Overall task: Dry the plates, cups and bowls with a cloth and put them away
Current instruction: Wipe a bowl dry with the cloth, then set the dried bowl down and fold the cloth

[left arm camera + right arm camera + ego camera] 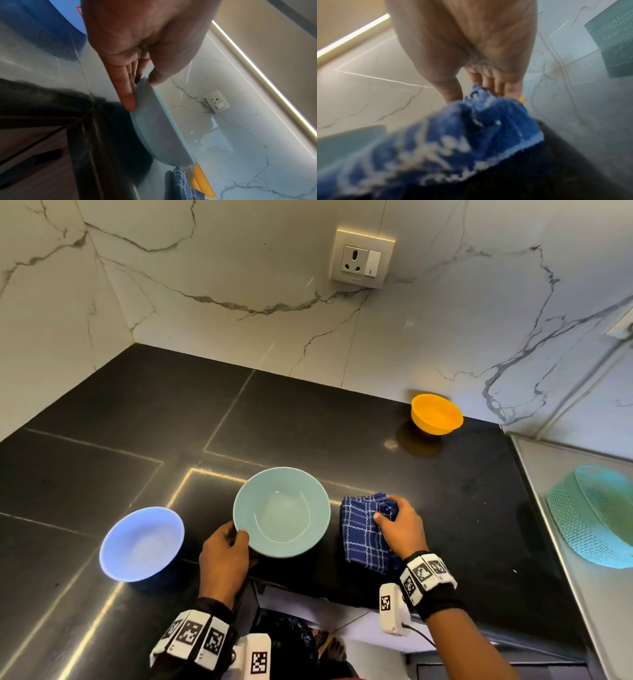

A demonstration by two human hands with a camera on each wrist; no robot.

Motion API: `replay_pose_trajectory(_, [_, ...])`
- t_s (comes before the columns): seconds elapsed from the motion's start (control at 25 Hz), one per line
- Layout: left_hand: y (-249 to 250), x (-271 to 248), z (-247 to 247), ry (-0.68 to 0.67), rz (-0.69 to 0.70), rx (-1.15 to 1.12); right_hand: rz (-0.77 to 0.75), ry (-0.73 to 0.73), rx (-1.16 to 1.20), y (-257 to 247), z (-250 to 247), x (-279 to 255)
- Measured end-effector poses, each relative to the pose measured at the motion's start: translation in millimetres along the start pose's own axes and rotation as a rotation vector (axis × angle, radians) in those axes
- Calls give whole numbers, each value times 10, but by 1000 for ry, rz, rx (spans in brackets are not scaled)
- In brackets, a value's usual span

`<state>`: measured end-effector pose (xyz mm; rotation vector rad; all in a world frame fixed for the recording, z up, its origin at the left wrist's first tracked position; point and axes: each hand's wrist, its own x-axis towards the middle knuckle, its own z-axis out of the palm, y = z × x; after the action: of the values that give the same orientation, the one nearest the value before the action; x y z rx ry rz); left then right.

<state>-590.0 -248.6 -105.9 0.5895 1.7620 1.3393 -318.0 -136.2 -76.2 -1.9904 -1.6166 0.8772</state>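
Note:
A pale teal bowl (281, 511) (159, 129) is near the front of the black counter (137, 412). My left hand (226, 553) (142, 81) grips its near-left rim, thumb on the rim and fingers under its outside wall. To its right lies a blue checked cloth (366, 532) (453, 132); my right hand (399, 525) (488, 89) pinches its bunched far corner. A light blue bowl (142, 543) sits to the left. A small orange bowl (436, 414) (202, 180) stands at the back right by the wall.
A teal mesh basket (592, 515) (614, 44) lies on the steel drainboard (561, 467) at the right. A marble wall with a socket (362, 259) closes the back and left. The counter's front edge runs just below my hands.

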Motion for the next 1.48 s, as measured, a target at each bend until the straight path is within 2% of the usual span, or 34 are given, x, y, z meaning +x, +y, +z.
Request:
replay_pose_trajectory(0.08, [-39,24,-4,5,-3,-5,-29,53,-102,39,-9,-26])
replay_pose_trajectory(0.24, [-140,50,-17,4,-13,-29,-111,-5,-182,173,62,-56])
replay_pose_trajectory(0.32, [-148,20,-11,1,-33,-48,-132,2,-151,232,48,-57])
replay_pose_trajectory(0.56, [55,-196,40,101,122,85,-198,-106,-222,289,-54,31])
replay_pose_trajectory(0.76, [285,-340,132,179,310,297,-357,125,-206,209,-141,96])
replay_pose_trajectory(0.84, [443,-313,171,254,422,347,-483,212,-172,5,-179,178])
replay_pose_trajectory(0.92, [536,-253,207,307,461,374,-614,210,-70,-293,-257,242])
replay_pose_trajectory(1.04, [776,-164,194,245,601,384,-802,249,85,-773,-352,228])
replay_pose_trajectory(1.12, [1051,-106,172,285,698,392,-927,296,148,-1147,-400,224])
replay_pose_trajectory(1.2, [1427,-29,103,365,809,433,-1021,304,184,-1568,-449,218])
replay_pose_trajectory(1.4, [2545,26,-71,419,870,500,-1285,364,192,-2644,-659,9])
replay_pose_trajectory(1.48, [2939,72,-193,447,926,552,-1375,433,188,-3065,-789,-96])
